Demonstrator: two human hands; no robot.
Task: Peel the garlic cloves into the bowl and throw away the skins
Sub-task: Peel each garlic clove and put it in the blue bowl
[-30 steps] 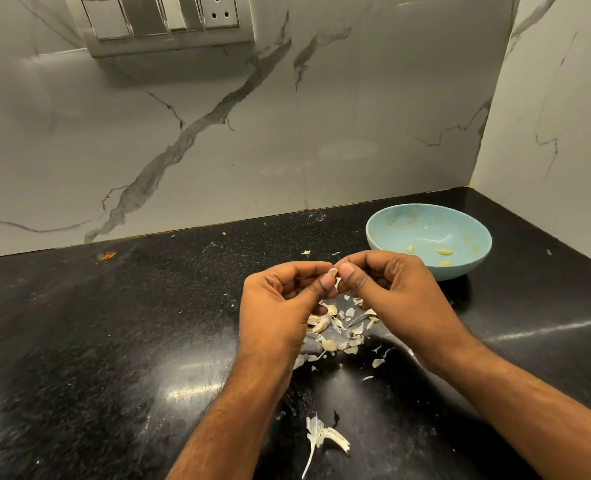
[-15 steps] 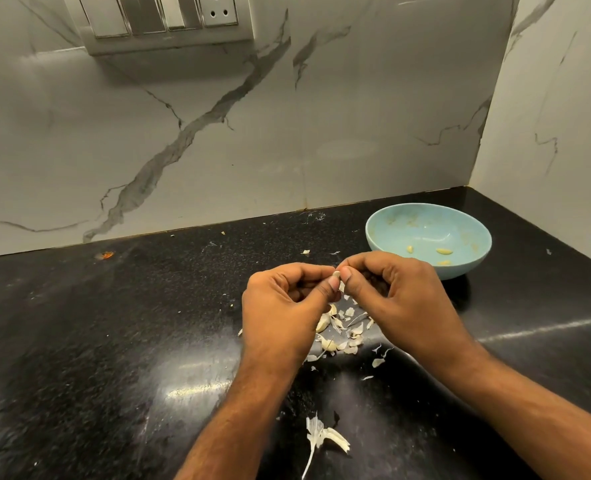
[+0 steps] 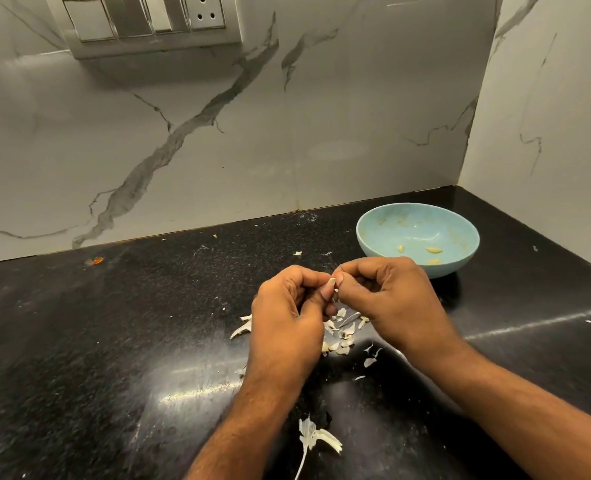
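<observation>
Nearest the camera, on the speckled black stone countertop (image 3: 79,375), a pale papery garlic stalk with a long thin stem (image 3: 313,436), cast aside and well apart from the work. Further in, between and beneath the two wrists, a loose heap of whitish garlic skins (image 3: 342,336), lying directly under the hands, probably because peelings drop straight down there; all still to be gathered and thrown away. Above the heap, left hand (image 3: 287,313) and right hand (image 3: 387,299) brought together knuckle to knuckle, fingers of both curled tight, pinching one small pale garlic clove (image 3: 331,283) between opposing thumbs and fingertips; only its tip visible, the rest hidden by the thumbs. Held up off the counter and close, likely so nails can pick at the skin. Just beyond the right hand, a pale blue round bowl (image 3: 366,233), near enough for a short drop, holding three small yellowish peeled cloves (image 3: 433,250). Judged early in the job. Farthest back, grey-veined white marble wall tiles (image 3: 218,133) and a silver switch panel with a socket (image 3: 148,22).
</observation>
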